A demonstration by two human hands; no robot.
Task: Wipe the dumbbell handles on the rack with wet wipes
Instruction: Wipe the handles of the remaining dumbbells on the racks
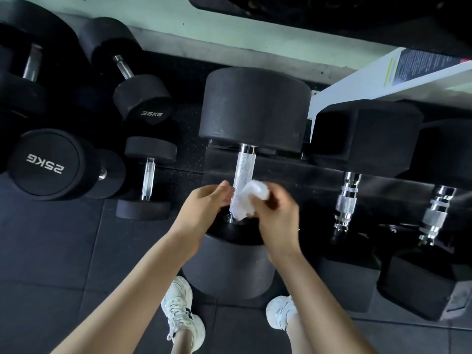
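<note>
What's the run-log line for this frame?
phase: wiping | right grip: holds wet wipe on dumbbell handle | left grip: at handle, hold unclear

1. "35KG" is printed on the end face of a round dumbbell (143,98), around 10 o'clock.
2. "25KG" is seen upside down on a bigger dumbbell (45,163) at 9 o'clock.
3. Fine print on the white box (408,70) at 2 o'clock can't be made out, it's way too blurry.

left hand (204,205) curled, right hand (278,221) — gripping wipe (252,194)
</note>
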